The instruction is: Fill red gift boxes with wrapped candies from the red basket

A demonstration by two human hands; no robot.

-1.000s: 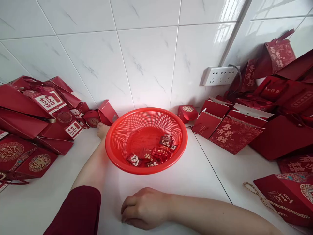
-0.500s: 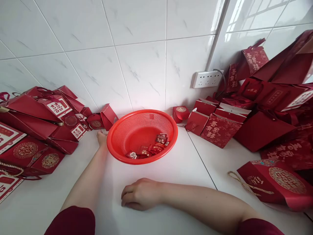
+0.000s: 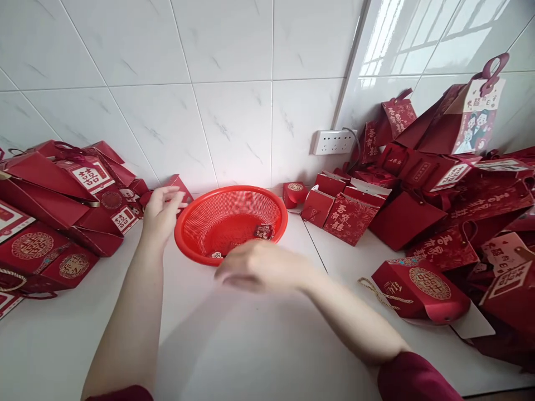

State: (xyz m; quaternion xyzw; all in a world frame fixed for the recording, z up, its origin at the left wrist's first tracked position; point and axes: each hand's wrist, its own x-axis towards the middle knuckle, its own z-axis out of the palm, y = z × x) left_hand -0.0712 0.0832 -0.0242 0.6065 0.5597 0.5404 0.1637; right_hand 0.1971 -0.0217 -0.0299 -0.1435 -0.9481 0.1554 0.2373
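A round red plastic basket (image 3: 231,189) with mesh walls stands on the white countertop. A few small red wrapped packets (image 3: 263,231) lie in it, and others are partly hidden behind my right hand. My left hand (image 3: 162,214) is raised beside the basket's left rim, fingers apart and nothing visible in them. Behind it, a small red gift box (image 3: 178,182) is partly covered. Over the basket's near rim hangs my right hand (image 3: 259,266), smeared by motion. Its fingers point left and down, and what they hold, if anything, does not show.
Red gift boxes (image 3: 45,192) pile up on the left. More red bags and boxes (image 3: 422,217) crowd the right side. A small red box (image 3: 294,195) sits right of the basket. Behind is a tiled wall with a power socket (image 3: 333,142).
My left hand has come up from behind the basket's left side, its fingers now in sight. My right hand has lifted off the countertop toward the basket's near rim. The view has shifted right.
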